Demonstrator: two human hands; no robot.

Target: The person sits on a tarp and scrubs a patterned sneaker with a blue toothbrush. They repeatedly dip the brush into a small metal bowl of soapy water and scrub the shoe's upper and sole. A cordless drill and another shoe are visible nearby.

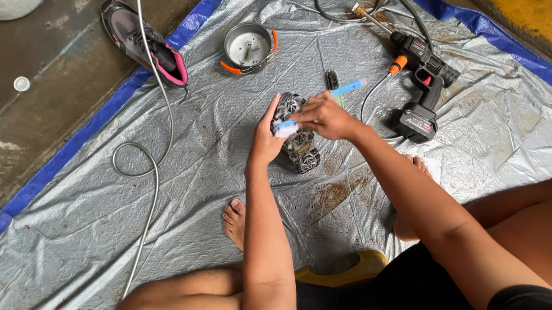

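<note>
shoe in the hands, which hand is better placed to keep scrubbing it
Right. The right hand already grips the blue brush with its bristles against the shoe, while the left hand only steadies the shoe.

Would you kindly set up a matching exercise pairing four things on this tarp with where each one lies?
1. black patterned shoe
2. grey and pink shoe
3. round metal pot with orange handles
4. black and red cordless spray gun

A. at the tarp's blue edge, top left
B. held in both hands
C. right of the hands
D. beyond the hands, top centre

Pairs: 1-B, 2-A, 3-D, 4-C
</note>
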